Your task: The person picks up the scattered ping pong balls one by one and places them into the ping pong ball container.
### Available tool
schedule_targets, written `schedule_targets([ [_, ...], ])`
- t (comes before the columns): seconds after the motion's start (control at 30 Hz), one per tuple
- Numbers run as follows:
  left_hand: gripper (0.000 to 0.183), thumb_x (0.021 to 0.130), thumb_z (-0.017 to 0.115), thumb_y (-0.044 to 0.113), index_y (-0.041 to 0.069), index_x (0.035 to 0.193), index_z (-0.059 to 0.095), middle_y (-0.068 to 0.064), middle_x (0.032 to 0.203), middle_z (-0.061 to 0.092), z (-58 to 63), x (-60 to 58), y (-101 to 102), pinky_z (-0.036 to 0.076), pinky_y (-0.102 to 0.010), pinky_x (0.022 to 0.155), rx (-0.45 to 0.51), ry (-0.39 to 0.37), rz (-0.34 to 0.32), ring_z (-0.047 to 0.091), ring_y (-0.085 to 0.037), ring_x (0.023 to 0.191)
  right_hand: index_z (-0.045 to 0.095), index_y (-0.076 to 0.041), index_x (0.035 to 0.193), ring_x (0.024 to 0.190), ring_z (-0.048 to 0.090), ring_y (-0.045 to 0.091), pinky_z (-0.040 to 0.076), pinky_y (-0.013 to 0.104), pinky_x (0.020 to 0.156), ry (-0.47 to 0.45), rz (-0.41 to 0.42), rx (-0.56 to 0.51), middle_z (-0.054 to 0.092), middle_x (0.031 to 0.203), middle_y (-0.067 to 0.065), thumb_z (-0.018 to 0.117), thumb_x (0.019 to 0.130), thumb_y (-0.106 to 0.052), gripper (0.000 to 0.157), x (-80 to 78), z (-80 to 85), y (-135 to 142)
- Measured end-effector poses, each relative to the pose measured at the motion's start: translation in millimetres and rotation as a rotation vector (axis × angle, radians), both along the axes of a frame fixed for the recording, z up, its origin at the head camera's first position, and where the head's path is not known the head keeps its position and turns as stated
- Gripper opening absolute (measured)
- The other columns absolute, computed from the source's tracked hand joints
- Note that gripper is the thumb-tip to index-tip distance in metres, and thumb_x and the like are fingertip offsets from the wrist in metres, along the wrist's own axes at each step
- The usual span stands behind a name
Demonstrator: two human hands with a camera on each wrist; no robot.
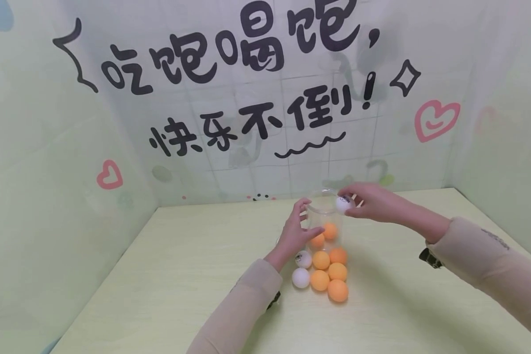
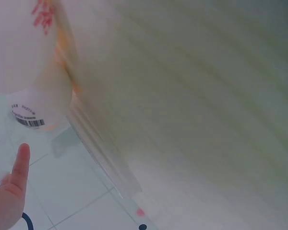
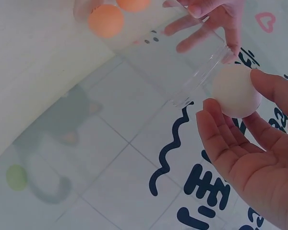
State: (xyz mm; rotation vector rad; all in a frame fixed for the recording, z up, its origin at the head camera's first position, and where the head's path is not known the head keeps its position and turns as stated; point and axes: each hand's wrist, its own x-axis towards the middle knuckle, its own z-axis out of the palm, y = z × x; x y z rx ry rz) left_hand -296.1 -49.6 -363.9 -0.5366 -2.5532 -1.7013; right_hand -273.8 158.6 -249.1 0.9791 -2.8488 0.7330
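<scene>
A clear plastic jar (image 1: 325, 212) stands upright on the table with orange ping-pong balls (image 1: 330, 231) low inside it. My left hand (image 1: 293, 232) holds the jar's side, thumb and fingers spread around it. At the right of the open rim, my right hand (image 1: 375, 202) pinches a white ping-pong ball (image 1: 345, 203) between thumb and fingers. That white ball (image 3: 236, 91) appears just outside the jar mouth in the right wrist view. In the left wrist view, one finger (image 2: 20, 167) shows near a white ball with printed marks (image 2: 41, 98).
Several orange balls (image 1: 320, 280) sit grouped on the pale wooden table (image 1: 194, 275) in front of the jar. Beside them on the left are white balls (image 1: 301, 278). A printed curtain (image 1: 230, 172) hangs behind the table's far edge, with more at both sides.
</scene>
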Motion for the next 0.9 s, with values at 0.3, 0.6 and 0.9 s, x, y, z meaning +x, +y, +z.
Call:
schedule_targets([
  [0.3,0.069,0.08,0.071,0.015,0.023,0.134,0.03,-0.015,0.142,0.034,1.7,0.9,0.1,0.051,-0.038,0.084,0.002,-0.003,0.009,0.043,-0.034,0.123,0.057,0.006,0.113,0.085,0.06,0.026,0.052,0.04,0.074,0.057,-0.037,-0.03,0.062,0.104,0.017,0.064,0.081,-0.007,0.035,-16.5,-0.9,-9.2],
  [0.6,0.068,0.08,0.07,0.014,0.023,0.134,0.03,-0.015,0.143,0.033,1.2,0.5,-0.3,0.05,-0.039,0.085,0.006,-0.005,-0.001,0.043,-0.035,0.123,0.058,0.004,0.115,0.088,0.061,0.029,0.051,0.041,0.075,0.054,-0.044,-0.021,0.061,0.106,0.018,0.063,0.081,-0.007,0.036,-26.8,-7.7,-15.2],
  [0.9,0.068,0.08,0.071,0.017,0.023,0.134,0.03,-0.015,0.142,0.034,0.5,0.9,-0.8,0.051,-0.038,0.083,0.0,0.014,-0.005,0.043,-0.035,0.122,0.057,0.004,0.116,0.092,0.059,0.03,0.05,0.043,0.078,0.045,-0.038,-0.03,0.06,0.113,0.019,0.06,0.083,-0.006,0.034,-28.0,-11.6,-16.0],
])
